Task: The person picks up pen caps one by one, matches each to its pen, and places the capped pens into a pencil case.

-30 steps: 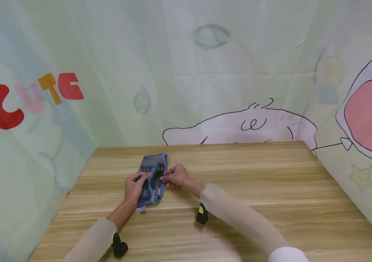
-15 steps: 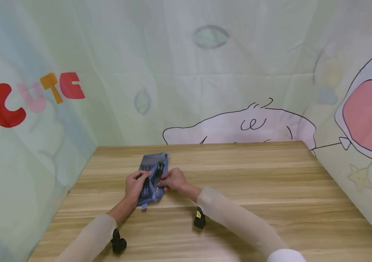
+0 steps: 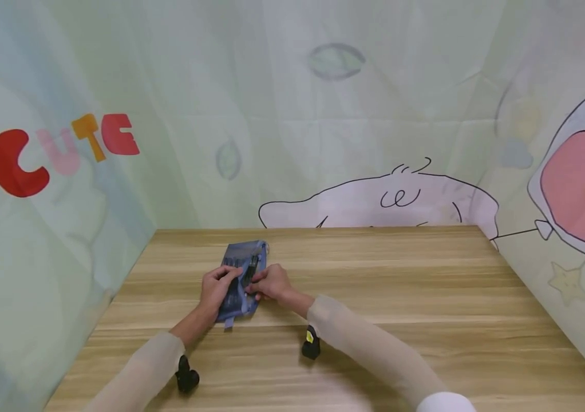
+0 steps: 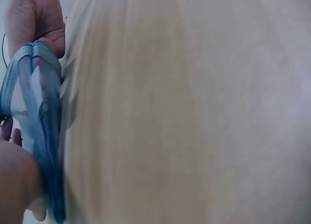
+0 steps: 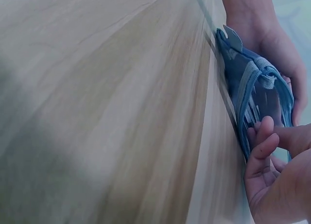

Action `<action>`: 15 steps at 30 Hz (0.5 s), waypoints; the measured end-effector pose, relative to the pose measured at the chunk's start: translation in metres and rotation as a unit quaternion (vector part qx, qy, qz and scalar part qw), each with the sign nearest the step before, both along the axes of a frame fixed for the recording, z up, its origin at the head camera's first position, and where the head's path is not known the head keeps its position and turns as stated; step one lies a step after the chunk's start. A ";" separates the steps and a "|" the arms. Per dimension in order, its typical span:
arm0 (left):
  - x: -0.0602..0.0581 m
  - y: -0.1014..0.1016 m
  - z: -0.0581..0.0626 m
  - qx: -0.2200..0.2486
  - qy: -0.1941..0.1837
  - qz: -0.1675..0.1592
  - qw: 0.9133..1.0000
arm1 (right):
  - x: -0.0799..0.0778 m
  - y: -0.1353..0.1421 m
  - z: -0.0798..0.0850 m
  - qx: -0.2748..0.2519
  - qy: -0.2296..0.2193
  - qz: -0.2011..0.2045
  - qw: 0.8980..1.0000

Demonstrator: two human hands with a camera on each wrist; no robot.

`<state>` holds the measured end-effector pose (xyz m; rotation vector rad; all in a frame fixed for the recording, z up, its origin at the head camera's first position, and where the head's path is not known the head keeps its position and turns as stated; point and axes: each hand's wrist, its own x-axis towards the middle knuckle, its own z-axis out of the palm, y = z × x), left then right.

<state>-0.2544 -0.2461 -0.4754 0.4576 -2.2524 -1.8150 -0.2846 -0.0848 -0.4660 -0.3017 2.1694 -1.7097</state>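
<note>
A blue zippered pencil case (image 3: 238, 249) with see-through mesh lies on the table, its long side opening gaping. Dark pens (image 3: 253, 264) show in that opening. My left hand (image 3: 216, 289) grips the near-left side of the case, thumb at the lip of the opening. From the other side, my right hand (image 3: 272, 283) reaches in with bent fingers, its fingertips over the lower part of the pens. In the right wrist view, right-hand fingers (image 5: 265, 136) are inside the zipper mouth (image 5: 250, 83). I cannot tell whether they pinch a pen.
The wood-grain table (image 3: 375, 274) reaches back to a printed curtain (image 3: 292, 143), which also hangs along both sides. Black wrist devices (image 3: 186, 375) hang from the sleeves close over the tabletop. A small tab (image 3: 229, 323) sticks out at the case's near end.
My right hand has moved from the case's right edge further into the opening, covering the pens' lower part. The left hand keeps its grip on the case.
</note>
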 end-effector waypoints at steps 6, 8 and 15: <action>-0.001 0.001 0.006 -0.047 -0.038 -0.024 0.998 | -0.003 0.009 -0.001 -0.002 0.013 -0.005 1.000; -0.002 0.000 0.007 -0.059 -0.045 -0.026 0.997 | -0.003 0.015 0.000 -0.003 0.012 -0.004 1.000; -0.002 0.000 0.007 -0.109 -0.040 -0.039 0.992 | -0.009 0.045 0.007 -0.006 0.013 0.003 1.000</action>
